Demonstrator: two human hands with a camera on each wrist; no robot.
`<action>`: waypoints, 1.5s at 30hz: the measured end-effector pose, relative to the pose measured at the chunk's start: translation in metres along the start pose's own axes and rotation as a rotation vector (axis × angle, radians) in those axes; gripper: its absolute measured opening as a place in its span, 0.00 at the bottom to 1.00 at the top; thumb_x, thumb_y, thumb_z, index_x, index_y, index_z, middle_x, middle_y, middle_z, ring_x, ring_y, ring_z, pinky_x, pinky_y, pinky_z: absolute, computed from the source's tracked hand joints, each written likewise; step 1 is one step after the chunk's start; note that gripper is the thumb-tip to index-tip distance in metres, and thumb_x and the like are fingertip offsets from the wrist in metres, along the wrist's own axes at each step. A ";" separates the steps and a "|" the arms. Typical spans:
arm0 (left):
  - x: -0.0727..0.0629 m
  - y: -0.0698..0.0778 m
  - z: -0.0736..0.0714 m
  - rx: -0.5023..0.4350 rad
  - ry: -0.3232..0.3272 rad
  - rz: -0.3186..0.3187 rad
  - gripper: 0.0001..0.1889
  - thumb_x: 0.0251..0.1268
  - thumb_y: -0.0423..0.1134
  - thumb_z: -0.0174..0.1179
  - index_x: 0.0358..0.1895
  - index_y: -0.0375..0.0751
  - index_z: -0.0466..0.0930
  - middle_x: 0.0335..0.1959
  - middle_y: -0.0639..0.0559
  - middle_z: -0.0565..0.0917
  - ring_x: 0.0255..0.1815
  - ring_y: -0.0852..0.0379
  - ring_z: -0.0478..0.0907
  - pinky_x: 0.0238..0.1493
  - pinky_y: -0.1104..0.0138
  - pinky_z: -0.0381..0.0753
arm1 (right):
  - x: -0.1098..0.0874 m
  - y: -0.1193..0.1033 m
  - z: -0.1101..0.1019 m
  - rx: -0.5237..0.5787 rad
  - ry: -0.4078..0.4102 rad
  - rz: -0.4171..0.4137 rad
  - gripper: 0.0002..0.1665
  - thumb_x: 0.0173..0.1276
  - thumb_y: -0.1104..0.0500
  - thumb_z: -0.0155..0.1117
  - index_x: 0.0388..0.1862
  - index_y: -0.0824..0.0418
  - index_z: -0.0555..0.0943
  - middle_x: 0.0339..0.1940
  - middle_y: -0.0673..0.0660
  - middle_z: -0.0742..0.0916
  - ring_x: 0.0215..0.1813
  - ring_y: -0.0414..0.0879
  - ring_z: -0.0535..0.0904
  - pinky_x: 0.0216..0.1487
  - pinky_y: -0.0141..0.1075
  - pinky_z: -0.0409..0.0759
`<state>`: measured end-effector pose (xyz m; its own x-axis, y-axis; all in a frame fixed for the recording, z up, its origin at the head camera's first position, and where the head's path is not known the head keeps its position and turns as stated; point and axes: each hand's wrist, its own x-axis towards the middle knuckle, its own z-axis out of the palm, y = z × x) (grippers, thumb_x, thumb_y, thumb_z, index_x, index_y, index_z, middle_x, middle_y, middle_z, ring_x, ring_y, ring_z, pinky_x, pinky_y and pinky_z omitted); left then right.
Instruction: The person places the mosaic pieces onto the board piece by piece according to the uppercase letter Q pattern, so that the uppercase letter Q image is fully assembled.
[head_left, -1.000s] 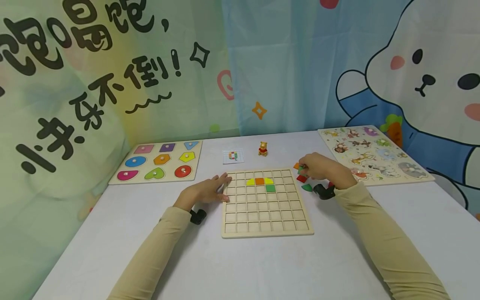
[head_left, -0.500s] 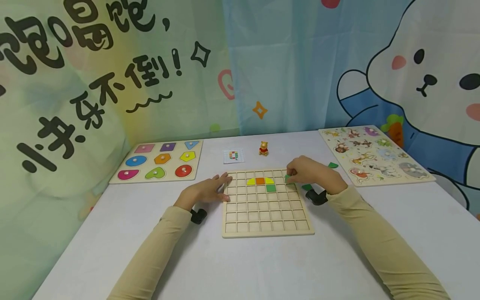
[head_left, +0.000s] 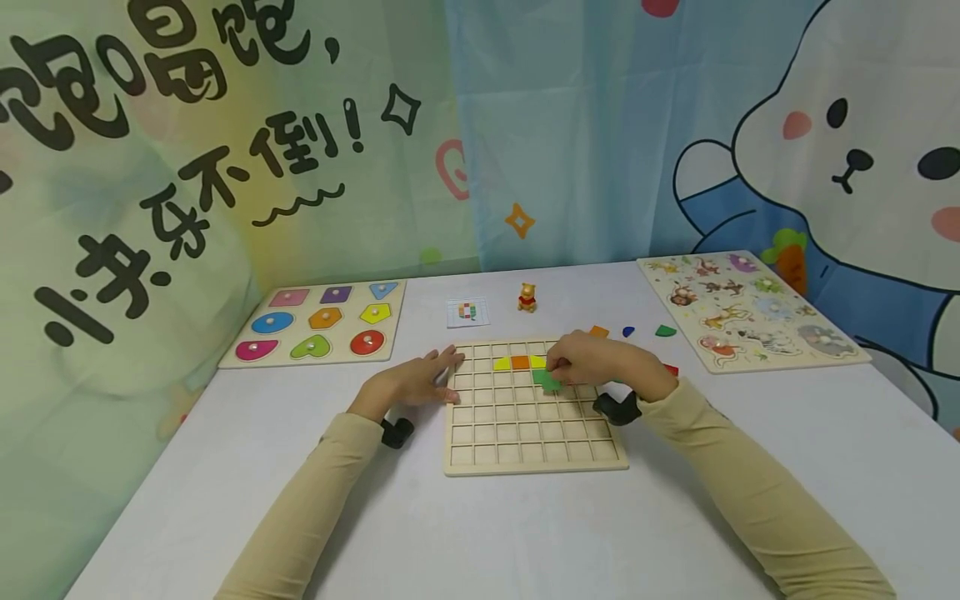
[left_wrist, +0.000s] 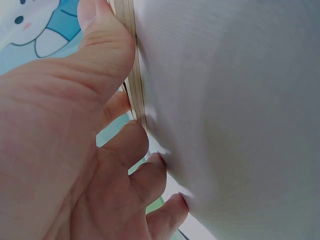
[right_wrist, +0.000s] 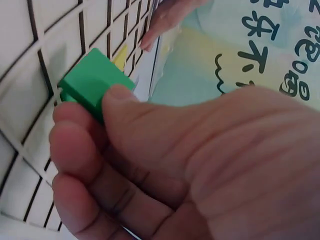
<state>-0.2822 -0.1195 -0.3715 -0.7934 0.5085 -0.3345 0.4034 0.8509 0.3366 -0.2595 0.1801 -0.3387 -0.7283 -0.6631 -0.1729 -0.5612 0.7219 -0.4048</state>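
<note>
In the head view, my right hand (head_left: 600,360) is over the upper right part of the wooden grid board (head_left: 495,433). Its thumb and fingers pinch a green square tile (right_wrist: 92,80), tilted close to the grid in the right wrist view. Near it on the board lie an orange tile (head_left: 520,362), two yellow curved tiles, the left yellow tile (head_left: 501,364) showing best, and another green tile (head_left: 538,377), partly covered. My left hand (head_left: 411,379) rests against the board's left edge; in the left wrist view its thumb touches the board's side and fingertips meet the white tabletop.
Right of the board lie a loose orange tile (head_left: 598,332), blue tile (head_left: 628,332), green tile (head_left: 665,331) and red tile (head_left: 671,369). Behind are a pattern card (head_left: 456,320) and bear figurine (head_left: 527,297). A shape puzzle (head_left: 345,348) and animal puzzle (head_left: 697,292) flank them.
From the loose tiles, my right hand has taken the green square tile and carried it left over the board. Loose tiles it covered now show. The left hand stays in place.
</note>
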 end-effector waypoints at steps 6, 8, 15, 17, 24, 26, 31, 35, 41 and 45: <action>0.000 0.000 0.000 -0.010 0.001 0.006 0.43 0.64 0.55 0.60 0.79 0.50 0.50 0.81 0.49 0.45 0.80 0.42 0.42 0.75 0.44 0.50 | 0.001 -0.007 0.002 -0.010 -0.034 -0.007 0.07 0.72 0.63 0.59 0.40 0.63 0.84 0.26 0.49 0.83 0.27 0.37 0.74 0.35 0.31 0.75; 0.000 0.000 0.000 -0.010 0.002 0.005 0.43 0.64 0.55 0.60 0.79 0.50 0.50 0.81 0.49 0.45 0.80 0.43 0.42 0.75 0.44 0.50 | 0.003 -0.008 0.004 -0.013 -0.038 0.011 0.07 0.71 0.63 0.59 0.42 0.63 0.83 0.28 0.49 0.84 0.28 0.38 0.75 0.36 0.32 0.76; -0.001 0.001 0.000 -0.012 0.003 0.008 0.43 0.64 0.55 0.60 0.79 0.49 0.50 0.81 0.49 0.45 0.80 0.43 0.42 0.76 0.45 0.50 | 0.009 -0.005 0.011 -0.009 -0.012 0.051 0.06 0.70 0.62 0.62 0.43 0.63 0.79 0.31 0.51 0.83 0.33 0.40 0.77 0.40 0.34 0.77; -0.001 0.001 0.000 -0.013 0.005 0.013 0.43 0.64 0.55 0.60 0.78 0.49 0.50 0.81 0.48 0.45 0.80 0.43 0.42 0.76 0.45 0.50 | 0.009 -0.005 0.012 -0.010 -0.003 0.049 0.05 0.70 0.62 0.62 0.42 0.62 0.79 0.31 0.51 0.83 0.33 0.40 0.76 0.40 0.34 0.77; 0.000 0.000 0.000 -0.012 0.008 0.016 0.43 0.64 0.55 0.60 0.78 0.49 0.50 0.81 0.49 0.45 0.80 0.43 0.42 0.75 0.45 0.50 | 0.010 -0.006 0.015 -0.018 0.000 0.011 0.04 0.71 0.64 0.59 0.40 0.63 0.80 0.32 0.51 0.83 0.32 0.40 0.75 0.39 0.34 0.76; 0.000 0.000 0.000 -0.011 0.008 0.016 0.43 0.64 0.55 0.60 0.78 0.49 0.50 0.81 0.49 0.45 0.80 0.43 0.42 0.75 0.45 0.50 | 0.010 -0.006 0.015 -0.024 0.000 0.009 0.03 0.71 0.64 0.59 0.39 0.63 0.80 0.30 0.50 0.82 0.31 0.39 0.74 0.39 0.33 0.75; 0.000 0.000 0.000 -0.013 0.009 0.010 0.43 0.64 0.55 0.60 0.78 0.49 0.51 0.81 0.49 0.45 0.80 0.43 0.42 0.75 0.45 0.50 | 0.011 -0.006 0.016 -0.036 -0.017 0.014 0.03 0.71 0.64 0.59 0.38 0.62 0.80 0.26 0.49 0.81 0.29 0.39 0.73 0.40 0.33 0.75; -0.001 0.000 0.000 -0.016 0.010 0.003 0.43 0.64 0.55 0.61 0.78 0.50 0.51 0.81 0.49 0.46 0.80 0.43 0.42 0.75 0.44 0.50 | 0.010 -0.008 0.016 -0.025 -0.027 0.010 0.04 0.72 0.64 0.58 0.38 0.63 0.79 0.27 0.49 0.81 0.29 0.38 0.74 0.41 0.34 0.76; 0.000 -0.001 0.001 -0.012 0.007 0.008 0.43 0.64 0.55 0.60 0.78 0.49 0.50 0.81 0.49 0.45 0.80 0.43 0.42 0.75 0.44 0.50 | 0.011 -0.007 0.016 -0.009 -0.027 0.039 0.04 0.71 0.63 0.59 0.37 0.63 0.79 0.29 0.51 0.81 0.30 0.39 0.73 0.39 0.33 0.75; 0.001 -0.001 0.000 -0.008 0.006 0.009 0.43 0.64 0.55 0.60 0.78 0.49 0.50 0.81 0.49 0.45 0.80 0.42 0.42 0.75 0.45 0.51 | 0.012 -0.004 0.018 -0.010 -0.007 0.031 0.04 0.70 0.63 0.61 0.34 0.62 0.78 0.26 0.50 0.80 0.27 0.39 0.71 0.36 0.31 0.71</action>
<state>-0.2834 -0.1200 -0.3727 -0.7924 0.5153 -0.3265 0.4069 0.8452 0.3464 -0.2583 0.1657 -0.3554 -0.7430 -0.6413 -0.1914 -0.5418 0.7443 -0.3905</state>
